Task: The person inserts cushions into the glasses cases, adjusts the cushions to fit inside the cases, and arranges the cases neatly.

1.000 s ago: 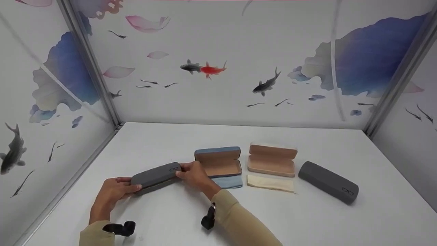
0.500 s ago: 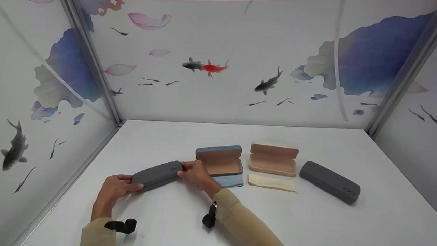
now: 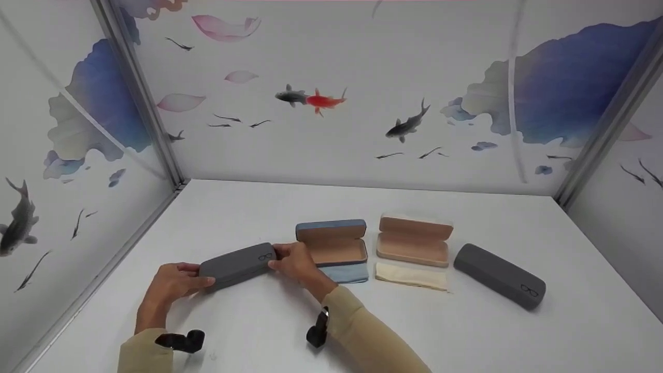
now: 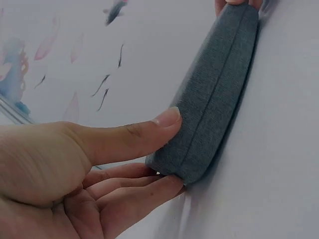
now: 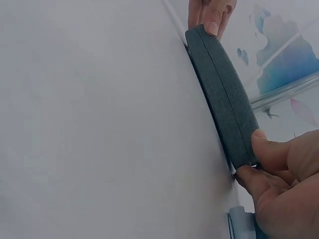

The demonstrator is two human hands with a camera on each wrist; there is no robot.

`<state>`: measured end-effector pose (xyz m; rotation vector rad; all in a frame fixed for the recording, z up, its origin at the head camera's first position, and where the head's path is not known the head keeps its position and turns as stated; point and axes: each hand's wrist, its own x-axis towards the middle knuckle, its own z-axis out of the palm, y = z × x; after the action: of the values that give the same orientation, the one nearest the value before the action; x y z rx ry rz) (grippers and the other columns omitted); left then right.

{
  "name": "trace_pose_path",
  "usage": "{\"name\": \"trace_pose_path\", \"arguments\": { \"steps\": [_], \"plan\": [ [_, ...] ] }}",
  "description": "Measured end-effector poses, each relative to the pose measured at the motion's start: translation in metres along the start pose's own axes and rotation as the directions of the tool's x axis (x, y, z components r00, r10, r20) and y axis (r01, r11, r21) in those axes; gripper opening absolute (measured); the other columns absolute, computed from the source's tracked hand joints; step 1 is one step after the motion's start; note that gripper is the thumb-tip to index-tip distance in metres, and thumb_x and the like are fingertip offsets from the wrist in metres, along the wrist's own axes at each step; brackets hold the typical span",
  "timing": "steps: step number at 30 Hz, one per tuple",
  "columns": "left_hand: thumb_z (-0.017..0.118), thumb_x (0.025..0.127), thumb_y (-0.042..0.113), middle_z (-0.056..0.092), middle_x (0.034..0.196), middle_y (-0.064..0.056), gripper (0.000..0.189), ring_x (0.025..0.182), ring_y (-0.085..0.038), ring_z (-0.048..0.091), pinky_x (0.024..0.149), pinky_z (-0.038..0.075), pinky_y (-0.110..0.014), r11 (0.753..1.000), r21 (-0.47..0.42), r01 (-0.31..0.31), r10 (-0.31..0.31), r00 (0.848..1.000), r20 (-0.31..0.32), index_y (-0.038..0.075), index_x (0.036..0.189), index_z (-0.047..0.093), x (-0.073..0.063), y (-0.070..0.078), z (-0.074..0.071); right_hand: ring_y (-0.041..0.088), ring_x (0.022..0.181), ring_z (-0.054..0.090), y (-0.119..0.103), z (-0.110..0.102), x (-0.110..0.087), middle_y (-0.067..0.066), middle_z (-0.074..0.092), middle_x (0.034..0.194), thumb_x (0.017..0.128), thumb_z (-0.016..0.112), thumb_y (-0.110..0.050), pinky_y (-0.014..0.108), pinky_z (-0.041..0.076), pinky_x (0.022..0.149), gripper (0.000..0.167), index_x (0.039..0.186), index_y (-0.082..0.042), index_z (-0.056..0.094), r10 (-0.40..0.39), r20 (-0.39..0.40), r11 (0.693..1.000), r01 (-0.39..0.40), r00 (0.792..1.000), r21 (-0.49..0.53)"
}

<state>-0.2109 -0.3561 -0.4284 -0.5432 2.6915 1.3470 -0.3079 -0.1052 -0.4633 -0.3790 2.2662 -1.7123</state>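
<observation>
**Tech 1:** White surface (image 3: 424, 331), enclosed by three wall panels (image 3: 362, 62) printed with fish, petals and blue leaves; metal posts stand in both back corners. What is in hand?

**Tech 2:** One closed grey case (image 3: 237, 265), lower left of centre in the head view, lying flat on the surface. The left hand (image 3: 171, 286) grips its left end, thumb on top, fingers curled under. The right hand (image 3: 296, 264) pinches its right end.

**Tech 1:** And the rest?

**Tech 2:** At centre, an open blue case (image 3: 331, 243) with a blue cloth (image 3: 348, 273) in front, partly hidden by the right hand. To its right, an open beige case (image 3: 413, 241) with a cream cloth (image 3: 411, 276). Further right, a second grey case (image 3: 499, 276), closed.

**Tech 1:** Limits of view?

**Tech 2:** Both sleeves are cut off at the bottom edge. Wrist views show only the held case's ends.
</observation>
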Motion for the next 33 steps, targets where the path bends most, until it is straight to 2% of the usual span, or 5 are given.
{"name": "trace_pose_path", "arguments": {
  "steps": [9,12,18,27,33],
  "plan": [
    [0.07,0.095,0.029,0.054,0.141,-0.031,0.067,0.124,-0.039,0.062,0.1,0.054,-0.041,0.979,-0.198,0.055,-0.058,0.998,-0.007,-0.011,0.142,0.045,-0.007,0.011,0.001,0.023,0.127,0.062,-0.009,-0.003,-0.009,0.014,0.065,0.136,0.089,0.071,0.001,0.033,0.054,0.1,0.046,0.134,-0.001,0.062,-0.024,-0.027,0.998,0.022,0.999,-0.055],
    [0.059,0.101,0.029,0.049,0.144,-0.034,0.06,0.128,-0.044,0.057,0.096,0.057,-0.039,0.974,-0.225,0.03,-0.042,0.998,-0.048,-0.013,0.142,0.044,-0.011,0.02,0.0,0.025,0.125,0.063,-0.015,-0.008,-0.013,0.013,0.067,0.133,0.091,0.069,-0.002,0.034,0.056,0.097,0.041,0.132,-0.002,0.064,-0.047,-0.029,0.998,0.045,0.998,-0.053],
    [0.05,0.105,0.029,0.057,0.138,-0.03,0.055,0.11,-0.029,0.071,0.08,0.061,-0.026,0.969,-0.247,-0.019,-0.007,0.994,-0.105,-0.011,0.142,0.045,-0.024,0.038,-0.005,0.02,0.117,0.067,-0.035,-0.02,-0.024,0.007,0.072,0.124,0.098,0.063,-0.014,0.038,0.054,0.1,0.028,0.123,-0.007,0.07,-0.043,-0.031,0.999,0.043,0.999,-0.004],
    [0.049,0.106,0.033,0.066,0.131,-0.022,0.054,0.089,-0.007,0.075,0.078,0.06,-0.021,0.953,-0.291,-0.087,0.045,0.988,-0.148,-0.005,0.145,0.046,-0.047,0.07,-0.01,0.021,0.124,0.062,-0.066,-0.048,-0.046,0.003,0.069,0.128,0.102,0.06,-0.029,0.041,0.05,0.107,0.029,0.125,-0.015,0.07,-0.058,-0.046,0.998,0.059,0.997,0.036],
    [0.052,0.104,0.036,0.064,0.134,-0.021,0.054,0.092,-0.007,0.074,0.077,0.06,-0.023,0.946,-0.299,-0.127,0.083,0.985,-0.154,-0.001,0.145,0.048,-0.059,0.09,-0.004,0.023,0.124,0.062,-0.081,-0.073,-0.057,0.006,0.066,0.132,0.102,0.059,-0.032,0.041,0.051,0.106,0.032,0.128,-0.015,0.069,-0.08,-0.055,0.995,0.083,0.995,0.049]
  ]
}}
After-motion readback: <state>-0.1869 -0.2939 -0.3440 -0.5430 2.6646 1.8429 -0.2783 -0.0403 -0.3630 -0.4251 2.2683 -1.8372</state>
